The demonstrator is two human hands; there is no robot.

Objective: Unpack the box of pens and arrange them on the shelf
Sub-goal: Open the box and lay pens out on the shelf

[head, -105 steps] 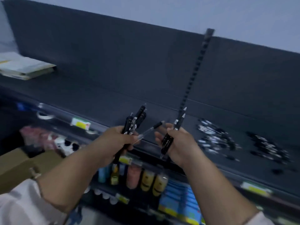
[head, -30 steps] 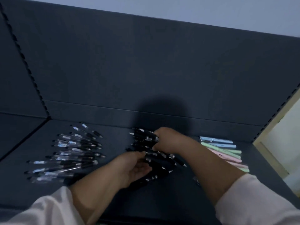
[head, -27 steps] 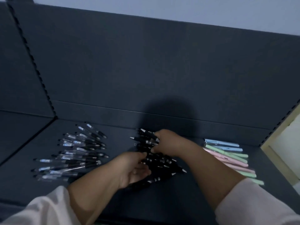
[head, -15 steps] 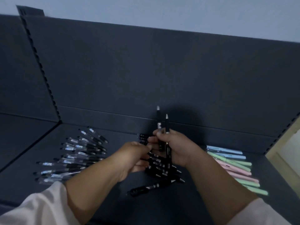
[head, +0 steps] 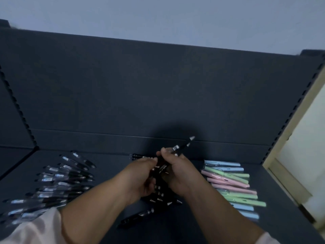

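We are standing at the dark shelf [head: 109, 166], working in the middle of the arranging step. Three groups are lying on it: clear-barrelled pens [head: 58, 182] fanned out at the left, pastel pens [head: 232, 185] in a row at the right, and a heap of black pens [head: 158, 196] in the centre, partly hidden under our hands, with one loose black pen [head: 139, 216] lying nearer to us. The right hand [head: 177, 171] is wrapping its fingers round a couple of held pens [head: 181, 147] just above the heap. The left hand [head: 140, 176] is meeting it from the left, its fingers seemingly pinching the lower part of the same pens. These pens are tilting, their long axis running from near left to far right, and their pale tips are pointing up toward the back panel [head: 158, 88]. We are judging that the next move calls for turning them level, matching them to the way the heap is lying, and setting them down beside their fellows without scattering the rest. The box is not in view.
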